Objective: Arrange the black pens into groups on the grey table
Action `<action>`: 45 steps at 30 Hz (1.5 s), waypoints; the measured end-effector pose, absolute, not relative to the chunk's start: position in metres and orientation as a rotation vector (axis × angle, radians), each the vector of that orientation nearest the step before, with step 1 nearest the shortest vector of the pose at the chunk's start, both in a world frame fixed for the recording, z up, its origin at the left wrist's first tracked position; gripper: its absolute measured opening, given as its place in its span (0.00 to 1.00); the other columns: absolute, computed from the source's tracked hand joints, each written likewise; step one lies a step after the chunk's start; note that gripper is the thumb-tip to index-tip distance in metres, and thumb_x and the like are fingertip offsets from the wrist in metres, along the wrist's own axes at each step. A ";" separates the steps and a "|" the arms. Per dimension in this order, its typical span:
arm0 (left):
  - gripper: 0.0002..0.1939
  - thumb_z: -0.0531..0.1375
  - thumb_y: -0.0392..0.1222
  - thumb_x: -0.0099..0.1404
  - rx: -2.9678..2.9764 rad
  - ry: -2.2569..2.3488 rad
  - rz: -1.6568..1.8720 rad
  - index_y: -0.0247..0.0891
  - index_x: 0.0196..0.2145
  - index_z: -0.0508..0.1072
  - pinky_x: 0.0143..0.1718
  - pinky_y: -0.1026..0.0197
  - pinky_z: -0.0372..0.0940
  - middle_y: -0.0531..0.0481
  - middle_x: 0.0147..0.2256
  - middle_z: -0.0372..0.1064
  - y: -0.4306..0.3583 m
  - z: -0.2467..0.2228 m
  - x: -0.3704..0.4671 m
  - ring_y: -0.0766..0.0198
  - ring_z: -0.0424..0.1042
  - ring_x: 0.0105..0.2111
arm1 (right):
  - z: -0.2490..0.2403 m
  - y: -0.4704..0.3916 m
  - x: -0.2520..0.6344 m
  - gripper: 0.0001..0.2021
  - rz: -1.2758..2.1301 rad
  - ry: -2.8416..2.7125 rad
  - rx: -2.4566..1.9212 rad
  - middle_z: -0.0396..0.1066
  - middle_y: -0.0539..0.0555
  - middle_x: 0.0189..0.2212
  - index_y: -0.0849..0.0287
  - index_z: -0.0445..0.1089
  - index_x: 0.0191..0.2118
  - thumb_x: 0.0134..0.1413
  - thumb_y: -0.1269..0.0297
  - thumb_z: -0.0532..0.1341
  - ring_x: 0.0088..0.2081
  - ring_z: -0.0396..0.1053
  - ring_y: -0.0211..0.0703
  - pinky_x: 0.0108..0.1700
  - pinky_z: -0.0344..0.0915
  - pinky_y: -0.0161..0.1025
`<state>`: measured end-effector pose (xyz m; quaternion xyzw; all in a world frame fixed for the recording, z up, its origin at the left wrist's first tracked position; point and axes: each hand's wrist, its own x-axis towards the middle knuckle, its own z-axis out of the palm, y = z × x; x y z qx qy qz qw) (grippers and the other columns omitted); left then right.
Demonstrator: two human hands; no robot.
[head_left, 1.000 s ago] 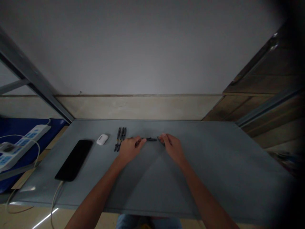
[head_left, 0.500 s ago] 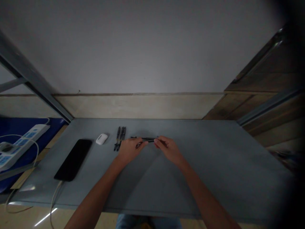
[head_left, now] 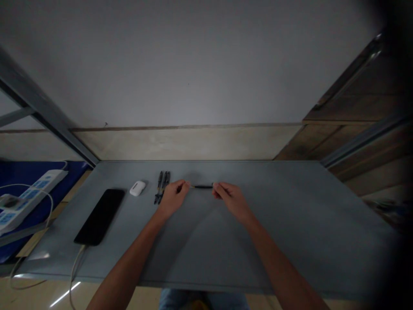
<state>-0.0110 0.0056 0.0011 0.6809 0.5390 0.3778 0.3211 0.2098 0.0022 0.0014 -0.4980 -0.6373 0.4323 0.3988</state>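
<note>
A slim black pen refill (head_left: 203, 187) is stretched level between my two hands, just above the grey tabletop. It has a thin brassy section near its left end. My left hand (head_left: 175, 196) is closed in a pinch at that left end. My right hand (head_left: 229, 197) grips the other end between thumb and fingers, which hide it. Several dark pens or pen parts (head_left: 160, 187) lie side by side just left of my left hand, partly covered by it.
A white earbud case (head_left: 137, 188) and a black phone (head_left: 100, 217) with a charging cable (head_left: 76, 269) lie on the left of the grey table (head_left: 206, 249). A power strip (head_left: 30, 198) rests on a blue surface beyond the left edge. A wall stands behind.
My hands have drawn slightly apart, the right one shifting a little right. The dark piece projecting past my left hand no longer shows, and a single thin rod spans the gap.
</note>
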 end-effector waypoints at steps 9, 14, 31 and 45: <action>0.22 0.48 0.54 0.66 1.612 1.434 0.980 0.39 0.20 0.56 0.22 0.65 0.45 0.57 0.18 0.49 0.005 -0.002 -0.007 0.69 0.51 0.19 | 0.001 0.001 0.210 0.19 1.084 -1.638 -1.235 0.69 0.52 0.24 0.58 0.71 0.29 0.59 0.48 0.54 0.28 0.66 0.39 0.32 0.63 0.36; 0.21 0.48 0.53 0.67 1.631 1.416 0.983 0.39 0.20 0.56 0.22 0.65 0.46 0.57 0.18 0.49 0.003 -0.002 -0.005 0.69 0.52 0.20 | 0.003 0.001 0.212 0.21 1.059 -1.648 -1.271 0.69 0.53 0.23 0.58 0.70 0.26 0.59 0.47 0.53 0.27 0.67 0.40 0.32 0.64 0.36; 0.21 0.48 0.53 0.66 1.570 1.424 0.985 0.38 0.20 0.57 0.22 0.65 0.47 0.57 0.18 0.50 0.005 -0.003 -0.006 0.69 0.52 0.19 | 0.006 0.001 0.213 0.14 1.003 -1.679 -1.274 0.72 0.52 0.29 0.56 0.73 0.38 0.55 0.51 0.60 0.31 0.68 0.41 0.34 0.63 0.36; 0.21 0.47 0.53 0.66 1.559 1.396 0.991 0.39 0.21 0.57 0.22 0.65 0.47 0.57 0.18 0.50 0.004 -0.003 -0.005 0.69 0.52 0.20 | 0.004 0.002 0.211 0.16 1.036 -1.671 -1.253 0.68 0.51 0.25 0.57 0.71 0.32 0.58 0.49 0.56 0.27 0.65 0.39 0.29 0.60 0.34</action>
